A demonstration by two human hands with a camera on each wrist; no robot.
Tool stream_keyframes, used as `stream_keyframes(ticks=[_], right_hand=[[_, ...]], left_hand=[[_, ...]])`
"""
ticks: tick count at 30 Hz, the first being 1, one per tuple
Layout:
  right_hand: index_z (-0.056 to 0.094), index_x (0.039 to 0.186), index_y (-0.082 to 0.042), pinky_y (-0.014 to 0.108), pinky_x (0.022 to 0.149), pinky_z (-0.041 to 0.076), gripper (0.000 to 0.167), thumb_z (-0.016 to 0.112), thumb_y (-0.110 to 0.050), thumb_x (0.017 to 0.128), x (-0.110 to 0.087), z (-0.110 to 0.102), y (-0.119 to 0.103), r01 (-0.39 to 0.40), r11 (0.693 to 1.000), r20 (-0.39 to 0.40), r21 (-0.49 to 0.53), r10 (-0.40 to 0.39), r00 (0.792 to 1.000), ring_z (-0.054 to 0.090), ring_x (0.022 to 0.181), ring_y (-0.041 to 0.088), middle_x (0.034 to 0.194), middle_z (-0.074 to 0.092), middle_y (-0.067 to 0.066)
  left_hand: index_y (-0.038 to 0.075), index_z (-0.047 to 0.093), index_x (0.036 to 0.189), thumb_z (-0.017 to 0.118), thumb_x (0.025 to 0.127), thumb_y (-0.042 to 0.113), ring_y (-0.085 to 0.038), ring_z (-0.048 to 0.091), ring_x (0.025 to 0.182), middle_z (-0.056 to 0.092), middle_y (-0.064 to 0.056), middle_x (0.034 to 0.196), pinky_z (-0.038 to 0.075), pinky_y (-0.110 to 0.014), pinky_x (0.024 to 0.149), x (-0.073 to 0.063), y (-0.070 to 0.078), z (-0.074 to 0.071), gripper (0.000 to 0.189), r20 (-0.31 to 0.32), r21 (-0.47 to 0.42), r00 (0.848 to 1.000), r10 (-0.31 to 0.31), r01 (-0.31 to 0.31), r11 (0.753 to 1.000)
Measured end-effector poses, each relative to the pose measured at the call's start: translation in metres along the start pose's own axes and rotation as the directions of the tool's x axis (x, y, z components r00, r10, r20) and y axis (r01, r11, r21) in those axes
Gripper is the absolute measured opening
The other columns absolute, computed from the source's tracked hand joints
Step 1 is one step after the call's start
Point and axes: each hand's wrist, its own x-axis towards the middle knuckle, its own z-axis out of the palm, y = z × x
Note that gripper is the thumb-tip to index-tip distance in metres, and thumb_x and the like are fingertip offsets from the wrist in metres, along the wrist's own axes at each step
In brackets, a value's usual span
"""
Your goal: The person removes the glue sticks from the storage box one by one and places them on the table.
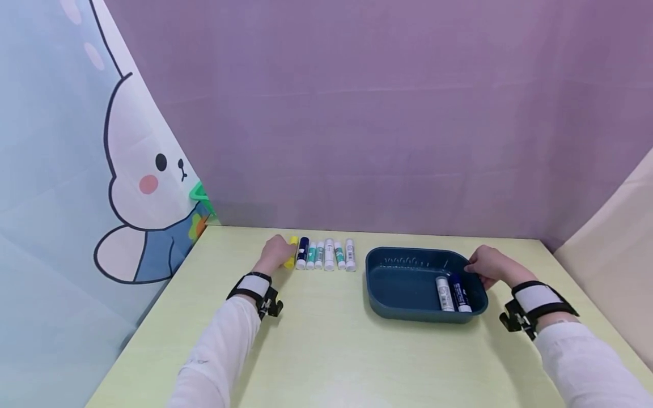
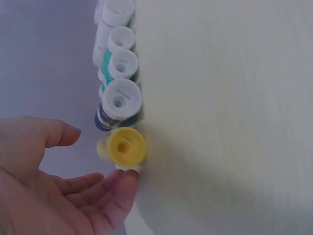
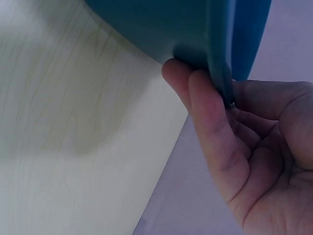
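A yellow glue stick (image 1: 291,253) stands at the left end of a row on the table. My left hand (image 2: 73,181) is around it, fingertips right at its near side and thumb held apart from it in the left wrist view. Beside it are a dark blue glue stick (image 1: 302,253) and several white and teal ones (image 1: 329,254). On the right, my right hand (image 1: 492,266) pinches the rim of a dark blue plastic basket (image 3: 220,54) between thumb and fingers. Inside the basket lie a white glue stick (image 1: 445,293) and a dark blue one (image 1: 461,293).
The pale wooden table (image 1: 326,351) ends at a purple curtain (image 1: 357,113) behind the row. A light blue cloth (image 1: 46,226) with a cartoon figure hangs at the left. A beige cloth (image 1: 612,226) hangs at the right.
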Motion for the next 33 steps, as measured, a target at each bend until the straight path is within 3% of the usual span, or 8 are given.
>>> stream_keyframes(ticks=[4,7,10,12,14,19,25,33], right_hand=[[0.06,0.099,0.017,0.032,0.053,0.056,0.022,0.052,-0.002,0.092,0.001,0.001,0.0,-0.002,1.0,-0.003,0.002,0.002,1.0,0.058,0.05,0.012,0.061,0.056,0.006],[0.06,0.098,0.016,0.032,0.052,0.056,0.022,0.052,-0.003,0.092,0.002,0.0,0.001,-0.003,1.0,-0.005,-0.011,0.003,1.0,0.058,0.05,0.012,0.061,0.055,0.006],[0.06,0.098,0.016,0.032,0.052,0.056,0.022,0.052,-0.003,0.092,0.002,0.0,0.0,-0.005,1.0,-0.008,-0.011,0.005,1.0,0.058,0.05,0.012,0.061,0.055,0.006],[0.06,0.098,0.017,0.031,0.052,0.056,0.022,0.053,-0.003,0.092,0.002,0.0,0.0,-0.005,1.0,-0.01,-0.011,0.005,1.0,0.058,0.05,0.012,0.061,0.055,0.006],[0.06,0.099,0.017,0.032,0.053,0.056,0.023,0.053,-0.003,0.092,0.001,0.0,-0.001,-0.01,1.0,-0.01,-0.01,0.01,1.0,0.059,0.05,0.012,0.061,0.056,0.006],[0.061,0.101,0.017,0.032,0.053,0.056,0.025,0.054,-0.004,0.092,-0.001,-0.001,-0.003,-0.031,0.999,-0.012,-0.029,0.031,0.999,0.059,0.05,0.012,0.06,0.059,0.006],[0.062,0.099,0.016,0.032,0.053,0.056,0.024,0.053,-0.004,0.092,0.0,-0.001,-0.003,-0.028,0.999,-0.01,-0.036,0.028,1.0,0.059,0.05,0.012,0.059,0.059,0.005],[0.062,0.1,0.017,0.032,0.053,0.055,0.024,0.054,-0.004,0.092,0.0,-0.001,-0.003,-0.027,0.999,-0.017,-0.042,0.026,1.0,0.059,0.049,0.013,0.059,0.059,0.006]], left_hand=[[-0.01,0.044,0.127,0.05,0.094,0.03,-0.017,0.053,0.06,0.06,-0.02,0.096,0.041,-0.025,0.048,-0.006,0.009,-0.004,0.052,-0.004,0.03,0.999,0.05,-0.05,0.998],[-0.01,0.029,0.14,0.05,0.095,0.031,-0.026,0.06,0.085,0.051,-0.028,0.128,0.05,-0.031,0.068,-0.01,0.018,-0.007,0.065,-0.021,0.001,0.996,0.091,-0.091,0.996],[-0.006,0.019,0.146,0.051,0.095,0.032,-0.036,0.05,0.12,0.035,-0.027,0.145,0.044,-0.042,0.097,-0.013,0.026,-0.01,0.071,-0.052,-0.055,0.989,0.135,-0.138,0.989],[-0.004,0.016,0.147,0.051,0.095,0.032,-0.039,0.037,0.132,0.029,-0.026,0.148,0.034,-0.046,0.107,-0.015,0.033,-0.012,0.073,-0.073,-0.078,0.984,0.165,-0.17,0.982],[-0.003,0.015,0.148,0.052,0.095,0.033,-0.04,0.03,0.136,0.025,-0.027,0.15,0.03,-0.048,0.11,-0.021,0.041,-0.014,0.074,-0.088,-0.102,0.977,0.192,-0.201,0.974],[-0.002,0.016,0.148,0.054,0.094,0.036,-0.039,0.03,0.136,0.024,-0.027,0.149,0.031,-0.048,0.109,-0.044,0.069,-0.016,0.077,-0.098,-0.157,0.96,0.263,-0.276,0.948],[0.0,0.019,0.148,0.055,0.093,0.037,-0.036,0.031,0.136,0.03,-0.023,0.149,0.032,-0.046,0.108,-0.075,0.106,-0.013,0.075,-0.066,-0.113,0.932,0.356,-0.361,0.926],[0.006,0.017,0.15,0.054,0.093,0.042,-0.03,0.029,0.139,0.026,-0.015,0.153,0.031,-0.044,0.11,-0.107,0.146,-0.003,0.076,0.008,-0.068,0.888,0.46,-0.459,0.886]])
